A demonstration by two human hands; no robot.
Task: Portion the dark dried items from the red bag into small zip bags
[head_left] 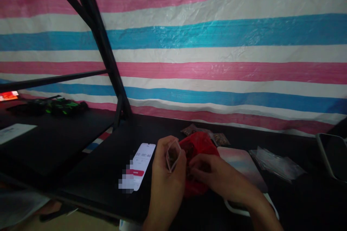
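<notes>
My left hand [166, 173] holds a small clear plastic pouch [172, 154] upright by its edge, with dark bits inside it. My right hand [214, 175] rests on a red plastic bag [199, 144] on the black table, its fingers curled into the bag's opening next to the pouch. Whether the fingers pinch anything is hidden. Two small filled clear pouches [206, 132] lie behind the red bag.
A phone [142, 164] showing a timer lies left of my hands. A flat scale [241, 162] sits under my right wrist, and empty clear bags [276, 164] lie to its right. A black frame post [103, 43] stands at the left; striped tarp hangs behind.
</notes>
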